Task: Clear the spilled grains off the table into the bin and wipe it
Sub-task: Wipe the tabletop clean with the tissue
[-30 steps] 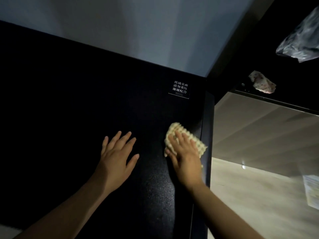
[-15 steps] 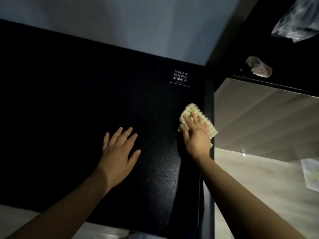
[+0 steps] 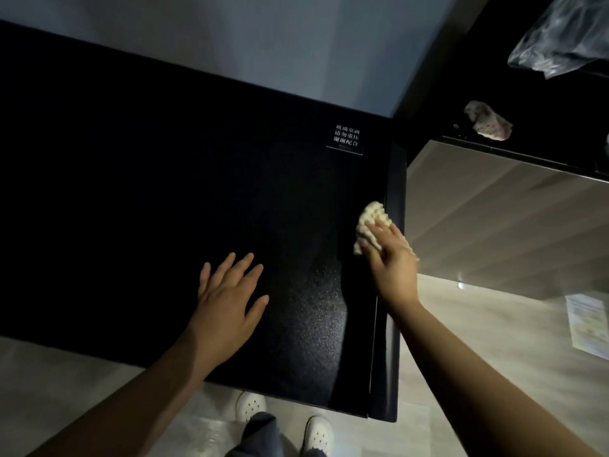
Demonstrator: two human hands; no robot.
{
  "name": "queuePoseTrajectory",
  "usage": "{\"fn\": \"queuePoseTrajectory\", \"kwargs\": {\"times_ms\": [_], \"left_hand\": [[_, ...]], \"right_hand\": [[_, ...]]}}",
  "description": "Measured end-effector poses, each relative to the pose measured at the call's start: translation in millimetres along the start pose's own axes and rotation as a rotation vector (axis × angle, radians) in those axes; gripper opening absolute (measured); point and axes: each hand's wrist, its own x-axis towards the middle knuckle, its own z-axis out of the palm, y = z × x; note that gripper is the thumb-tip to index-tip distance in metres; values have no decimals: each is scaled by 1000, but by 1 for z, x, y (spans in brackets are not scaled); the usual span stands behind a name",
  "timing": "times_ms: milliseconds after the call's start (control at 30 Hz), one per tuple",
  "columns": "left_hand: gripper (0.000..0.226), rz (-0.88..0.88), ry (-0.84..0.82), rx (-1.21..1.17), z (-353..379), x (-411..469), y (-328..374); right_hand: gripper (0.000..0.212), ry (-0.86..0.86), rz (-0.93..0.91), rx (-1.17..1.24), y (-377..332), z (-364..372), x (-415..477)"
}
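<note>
A black glass table (image 3: 131,192) fills the left and middle of the view. My right hand (image 3: 390,258) presses a pale waffle-textured cloth (image 3: 370,219) onto the table's right edge, fingers laid flat over it. My left hand (image 3: 227,301) lies flat on the table top, fingers spread, holding nothing. No grains show on the dark surface. No bin is in view.
A white label with printed characters (image 3: 346,140) sits near the table's back right corner. To the right, a dark shelf holds a crumpled speckled wad (image 3: 487,122) and a clear plastic bag (image 3: 560,44). A paper sheet (image 3: 590,321) lies on the wooden floor. My shoes (image 3: 283,420) stand below the table's front edge.
My right hand has slid the cloth away from me and rightward, up to the table's right edge. My left hand has stayed flat in place. The camera has pulled back.
</note>
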Motion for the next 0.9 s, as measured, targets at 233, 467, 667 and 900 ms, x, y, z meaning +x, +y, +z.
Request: {"fn": "queuePoseTrajectory", "kwargs": {"times_ms": [233,467,667,900], "left_hand": [[69,-80,80,-34,22,-18,14],[66,-176,115,84,18,-65,18],[67,-218,130,75,25,-89,18],[66,-193,139,54,13,-112,-1]], "right_hand": [[49,-225,-288,-403,8,37,-91],[66,-395,-316,-206,8,-11,-83],[70,-364,-344,-406,-1,32,-95],[50,-222,-346,-328,-6,58,-167]]}}
